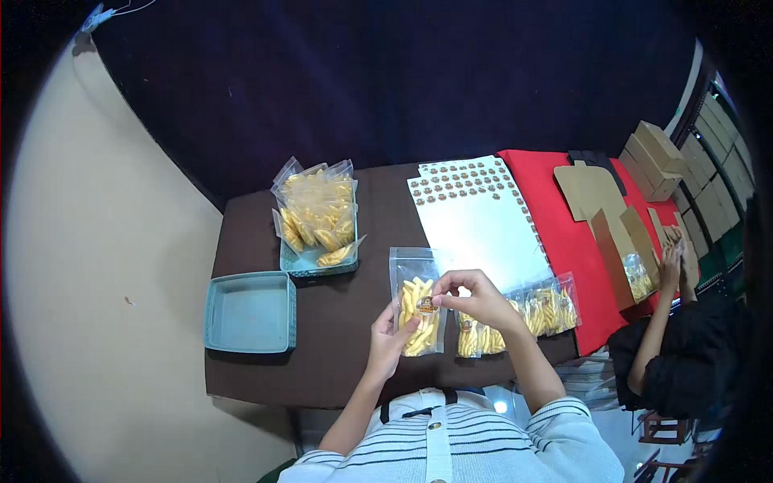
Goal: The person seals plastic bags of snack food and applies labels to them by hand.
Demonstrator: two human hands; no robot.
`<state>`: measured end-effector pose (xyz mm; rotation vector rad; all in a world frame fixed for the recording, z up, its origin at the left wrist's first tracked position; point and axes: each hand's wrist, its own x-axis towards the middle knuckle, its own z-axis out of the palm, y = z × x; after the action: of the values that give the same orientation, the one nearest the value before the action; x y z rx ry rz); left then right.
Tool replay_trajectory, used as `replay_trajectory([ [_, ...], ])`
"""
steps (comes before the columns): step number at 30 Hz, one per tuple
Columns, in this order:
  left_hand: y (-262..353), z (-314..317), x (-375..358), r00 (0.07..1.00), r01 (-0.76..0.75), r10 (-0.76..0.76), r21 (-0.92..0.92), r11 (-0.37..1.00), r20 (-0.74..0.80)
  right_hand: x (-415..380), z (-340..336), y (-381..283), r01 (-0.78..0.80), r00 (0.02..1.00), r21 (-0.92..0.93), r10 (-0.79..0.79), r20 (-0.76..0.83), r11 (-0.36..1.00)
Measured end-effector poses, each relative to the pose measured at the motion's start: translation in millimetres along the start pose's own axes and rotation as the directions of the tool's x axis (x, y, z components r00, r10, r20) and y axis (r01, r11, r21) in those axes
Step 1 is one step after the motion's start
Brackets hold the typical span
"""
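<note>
A clear zip bag (415,288) of yellow, stick-shaped snacks is held upright in front of my body. My left hand (386,346) grips its lower left side, thumb across the front. On the bag's front shows a small round dark sticker (426,305). My right hand (478,299) pinches at the sticker's right edge with thumb and forefinger; whether the sticker lies fully flat cannot be seen. Just right of the bag, partly under my right forearm, lies a row of filled bags (541,312). Behind them is a white sticker sheet (479,233) with rows of round stickers along its top.
At the back left, a blue basket (322,270) is heaped with filled bags (318,211). A second blue basket (250,314) stands nearer on the brown table (322,378). On the red cloth (576,278), a cardboard box (609,262) holds bags; a co-worker's hands (675,253) are beside it.
</note>
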<state>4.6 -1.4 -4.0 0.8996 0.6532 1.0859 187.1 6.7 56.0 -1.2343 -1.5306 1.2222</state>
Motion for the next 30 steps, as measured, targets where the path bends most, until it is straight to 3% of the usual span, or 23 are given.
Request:
replay_trajectory([
  [8,1,3,3,0.999,-0.043,0.043,0.073,0.996,0.008,3,4,8,0.088,0.994,-0.08,-0.093,-0.06,0.993],
  [14,-5,3,4,0.999,-0.022,0.023,0.034,0.999,-0.022,-3,10,-4,-0.002,0.996,-0.208,-0.016,-0.087,0.978],
  [16,-4,5,4,0.999,-0.038,0.039,0.033,0.999,-0.036,-9,16,-14,0.005,0.979,-0.455,-0.098,-0.181,0.891],
  [20,-2,8,3,0.997,-0.068,0.068,0.032,0.997,-0.026,-13,26,-14,-0.006,0.939,-0.576,-0.194,-0.285,0.817],
  [21,-2,9,3,0.996,-0.087,0.088,0.018,0.996,-0.03,-14,27,-12,0.056,0.887,-0.663,-0.343,-0.31,0.746],
  [22,-3,8,3,0.996,-0.089,0.089,0.02,0.996,-0.026,-14,28,-7,0.056,0.885,-0.663,-0.345,-0.313,0.746],
  [24,-5,6,2,0.994,-0.091,0.093,0.022,0.996,-0.053,-10,28,5,0.094,0.812,-0.448,-0.329,-0.482,0.889],
  [26,-4,6,3,0.995,-0.098,0.099,0.025,0.995,-0.03,-12,35,22,0.035,0.894,-0.05,-0.054,-0.446,0.998],
  [28,-7,7,3,0.992,-0.113,0.117,0.07,0.991,-0.055,-17,45,27,-0.053,0.922,-0.1,0.01,-0.388,0.994],
  [30,-14,2,4,0.991,-0.112,0.122,0.16,0.981,-0.052,-20,54,26,-0.042,0.931,-0.174,-0.025,-0.364,0.984],
])
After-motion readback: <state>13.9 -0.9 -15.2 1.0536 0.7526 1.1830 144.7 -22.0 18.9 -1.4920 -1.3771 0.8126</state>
